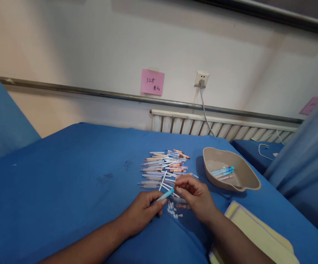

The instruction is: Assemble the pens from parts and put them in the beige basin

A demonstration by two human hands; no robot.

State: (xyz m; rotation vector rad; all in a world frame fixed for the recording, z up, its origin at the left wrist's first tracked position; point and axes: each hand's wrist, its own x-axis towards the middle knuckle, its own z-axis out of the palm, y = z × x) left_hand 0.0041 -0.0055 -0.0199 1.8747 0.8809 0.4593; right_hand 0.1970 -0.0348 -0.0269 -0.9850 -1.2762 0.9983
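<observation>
My left hand (148,204) is closed round a light-blue pen barrel (166,194), which slants up to the right. At the barrel's upper end, my right hand (196,196) pinches a small orange-brown pen part (176,187), mostly covered by the fingertips. Whether the two parts are joined cannot be made out. Just beyond my hands lie rows of pen parts (152,174), in pale, blue and orange tones, with thin white refills (162,180) among them. Several small white pieces (172,210) are scattered on the blue cloth between my hands.
A beige plastic basin (248,179) to the right holds several blue and pink pens (222,171). Yellow folded material (255,231) lies near my right forearm. Behind the blue-covered surface (65,183) stand a white radiator (186,124) and a wall socket (202,78) with a cable.
</observation>
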